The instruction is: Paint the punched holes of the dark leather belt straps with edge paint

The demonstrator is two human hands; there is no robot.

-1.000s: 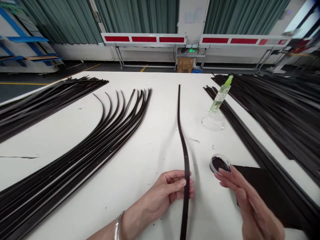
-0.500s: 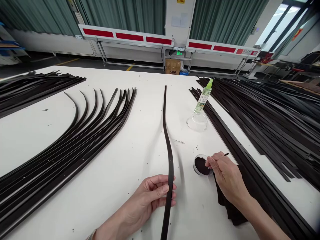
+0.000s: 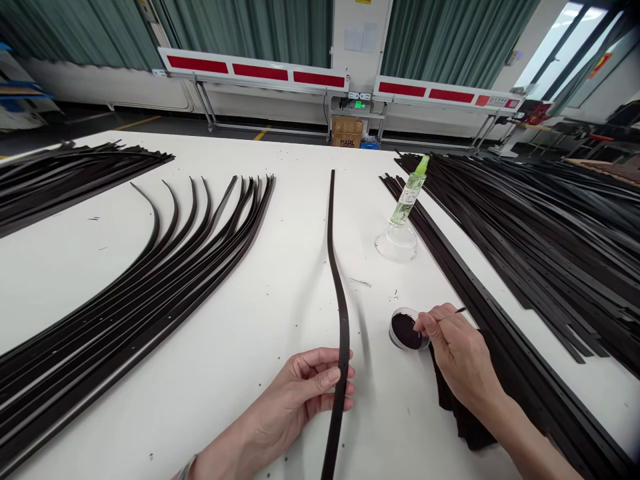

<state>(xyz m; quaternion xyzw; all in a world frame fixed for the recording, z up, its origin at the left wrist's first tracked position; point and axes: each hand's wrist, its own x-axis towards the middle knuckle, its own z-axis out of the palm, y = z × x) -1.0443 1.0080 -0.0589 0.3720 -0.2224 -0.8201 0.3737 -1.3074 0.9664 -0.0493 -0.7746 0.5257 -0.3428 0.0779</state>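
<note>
My left hand (image 3: 315,393) grips a long, dark leather belt strap (image 3: 336,313) between thumb and fingers, and the strap runs up the white table in a gentle S-curve. My right hand (image 3: 457,350) is shut on a thin brush (image 3: 453,313) whose tip is hidden by my fingers. That hand sits at the edge of a small round jar (image 3: 406,331) of dark paste. A dark cloth (image 3: 460,417) lies under my right wrist.
A fan of curved dark straps (image 3: 150,287) lies on the white table (image 3: 240,347) to the left, with a stack (image 3: 65,177) beyond it. Straps (image 3: 530,227) are piled at right. A green-capped bottle (image 3: 409,200) stands behind a clear glass dish (image 3: 397,243).
The view has swung left since the earliest frame. My right hand has moved from beside the jar to its edge, with the brush showing. Little has changed in the last half second.
</note>
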